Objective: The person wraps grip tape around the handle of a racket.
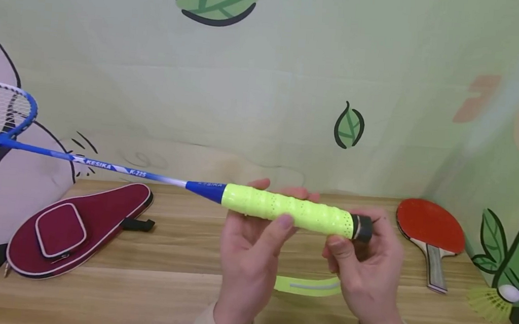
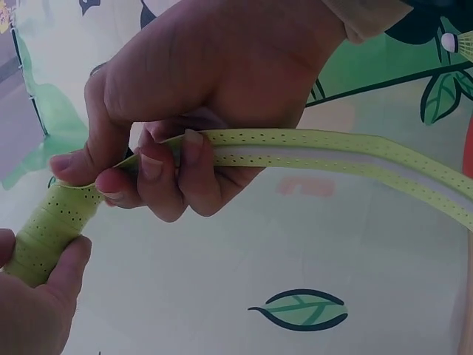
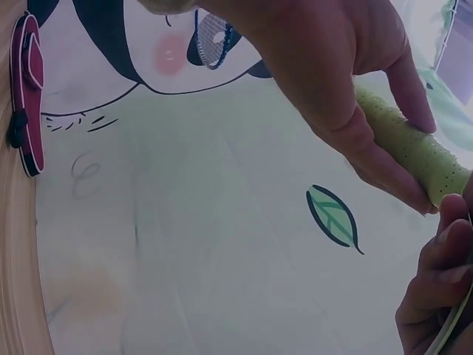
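Observation:
A blue and white badminton racket (image 1: 112, 166) is held up sideways, its strung head cut off at the left edge. Perforated neon-yellow grip tape (image 1: 247, 201) is wrapped round the handle up to the black butt end (image 1: 363, 228). My left hand (image 1: 249, 263) grips the wrapped handle from below, thumb across its front. At the butt end, my right hand (image 1: 370, 272) pinches the tape. From those fingers a loose length of tape (image 2: 310, 144) trails off in the left wrist view; part of it (image 1: 306, 286) shows low between my hands in the head view.
A maroon racket case (image 1: 109, 216) lies on the wooden table (image 1: 171, 297) at left. To the right are a red table tennis bat (image 1: 430, 226) and a yellow shuttlecock (image 1: 493, 302). Behind stands a printed cloth backdrop (image 1: 264, 96).

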`<state>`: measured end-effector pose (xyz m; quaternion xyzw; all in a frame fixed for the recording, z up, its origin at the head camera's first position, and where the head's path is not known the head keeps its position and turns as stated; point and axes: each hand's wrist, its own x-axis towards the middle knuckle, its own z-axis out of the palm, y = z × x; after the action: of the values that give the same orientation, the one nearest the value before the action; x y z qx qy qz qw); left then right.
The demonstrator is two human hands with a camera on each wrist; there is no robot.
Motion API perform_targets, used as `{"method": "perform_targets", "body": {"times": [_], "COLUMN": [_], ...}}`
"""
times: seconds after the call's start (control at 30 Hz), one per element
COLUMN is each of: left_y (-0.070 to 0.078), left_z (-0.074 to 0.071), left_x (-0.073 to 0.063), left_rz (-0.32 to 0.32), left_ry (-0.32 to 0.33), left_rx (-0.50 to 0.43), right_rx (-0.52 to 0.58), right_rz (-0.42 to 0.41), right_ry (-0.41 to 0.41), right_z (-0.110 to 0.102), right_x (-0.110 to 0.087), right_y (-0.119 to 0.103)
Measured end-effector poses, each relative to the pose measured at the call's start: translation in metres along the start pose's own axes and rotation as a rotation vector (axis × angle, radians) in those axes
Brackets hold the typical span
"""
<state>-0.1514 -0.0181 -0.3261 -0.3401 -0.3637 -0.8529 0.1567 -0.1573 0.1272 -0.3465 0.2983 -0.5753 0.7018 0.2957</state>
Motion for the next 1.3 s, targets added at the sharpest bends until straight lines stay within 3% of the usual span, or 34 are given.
{"method": "perform_targets", "body": {"times": [0.27, 0.97, 1.3], "left_y": [-0.0018, -0.0068, -0.0042], "left_z": [-0.0004, -0.0005, 0.0039], "left_x": [-0.0001, -0.0018, -0.0021], "left_rz": [-0.011, 0.014, -0.049], "left_ry": [0.063, 0.104, 0.204], "left_rx": [0.029, 0.073, 0.080], "right_rx": [0.008, 0.071, 0.081], "right_rz": [0.025, 0.007, -0.026], "right_ry": [-0.011, -0.056, -0.080], "right_z": [-0.0019, -0.0039, -0.0035], "right_x": [-0.0001, 0.0052, 0.0065], "right_y": [-0.0011, -0.0017, -0.0010]}}
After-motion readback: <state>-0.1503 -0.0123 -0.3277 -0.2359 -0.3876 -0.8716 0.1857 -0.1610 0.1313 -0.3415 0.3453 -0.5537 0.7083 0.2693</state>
